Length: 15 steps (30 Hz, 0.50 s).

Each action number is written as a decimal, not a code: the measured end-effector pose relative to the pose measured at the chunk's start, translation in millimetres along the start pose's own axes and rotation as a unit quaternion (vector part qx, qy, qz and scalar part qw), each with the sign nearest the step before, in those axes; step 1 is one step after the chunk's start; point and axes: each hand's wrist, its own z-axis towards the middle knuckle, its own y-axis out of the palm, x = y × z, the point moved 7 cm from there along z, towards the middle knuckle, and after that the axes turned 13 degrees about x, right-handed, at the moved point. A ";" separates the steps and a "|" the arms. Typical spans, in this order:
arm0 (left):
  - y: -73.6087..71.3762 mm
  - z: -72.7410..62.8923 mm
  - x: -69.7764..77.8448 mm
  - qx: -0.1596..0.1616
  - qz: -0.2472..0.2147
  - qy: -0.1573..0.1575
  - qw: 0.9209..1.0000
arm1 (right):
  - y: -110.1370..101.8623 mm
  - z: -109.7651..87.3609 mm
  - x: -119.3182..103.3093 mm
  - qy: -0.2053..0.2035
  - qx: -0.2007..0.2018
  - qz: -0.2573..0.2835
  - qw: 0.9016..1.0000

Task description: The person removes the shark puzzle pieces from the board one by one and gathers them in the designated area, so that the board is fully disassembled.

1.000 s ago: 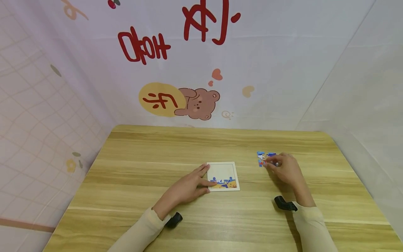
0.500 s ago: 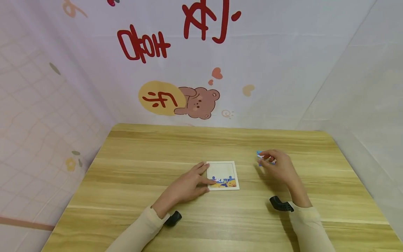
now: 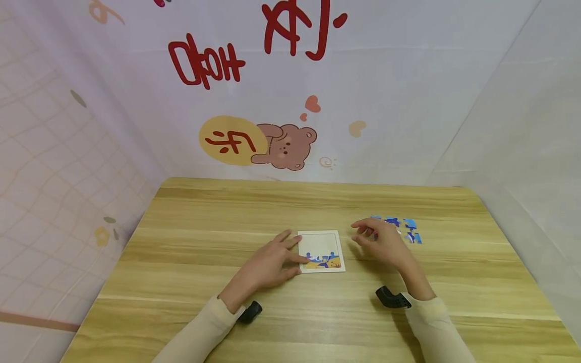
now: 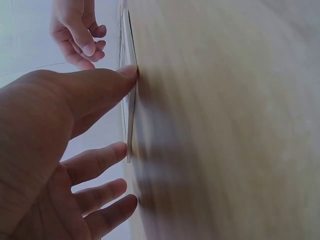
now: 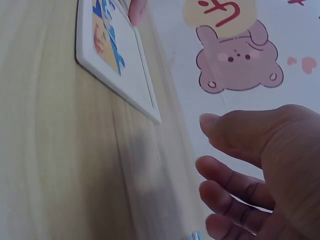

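Note:
A square white puzzle tray [image 3: 323, 243] lies flat on the table, with joined jigsaw pieces [image 3: 331, 262] in blue and yellow along its near side. My left hand [image 3: 268, 264] steadies the tray's left side, one finger reaching over the pieces. In the left wrist view the thumb [image 4: 127, 71] presses the tray's edge and the fingers are spread. My right hand [image 3: 383, 244] hovers between the tray and several loose blue jigsaw pieces [image 3: 410, 223]. Its fingers bend loosely, thumb apart from them, and nothing shows between them in the right wrist view. Part of the loose pieces is hidden behind this hand.
The wooden table [image 3: 204, 212] runs back to a white cloth wall [image 3: 399, 91] printed with a bear and red characters. Cloth also stands along the left and right sides. A black wrist device [image 3: 392, 297] sits by each sleeve cuff.
My right hand has moved left from the loose pieces toward the tray, uncovering pieces at the right. My left hand stays at the tray, with only a small shift of its fingers.

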 end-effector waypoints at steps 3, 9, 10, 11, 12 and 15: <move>0.0 2.1 3.9 0.002 0.006 0.004 1.000 | 6.9 -0.9 -3.5 0.001 -0.026 0.020 0.999; 2.6 5.2 14.1 0.009 0.020 0.030 0.999 | 21.7 -5.9 -13.6 0.010 -0.063 0.051 0.997; 4.4 5.9 16.2 0.008 0.023 0.035 0.999 | 24.4 -8.0 -15.1 0.009 -0.069 0.054 0.996; 5.7 6.3 18.4 0.008 0.024 0.039 0.999 | 27.0 -10.3 -16.6 0.007 -0.074 0.055 0.996; 7.2 6.8 20.5 0.008 0.024 0.044 0.999 | 29.9 -12.6 -18.1 0.005 -0.078 0.056 0.995; 11.6 6.4 24.0 0.003 0.030 0.053 0.998 | 37.2 -19.4 -24.4 -0.007 -0.088 0.053 0.995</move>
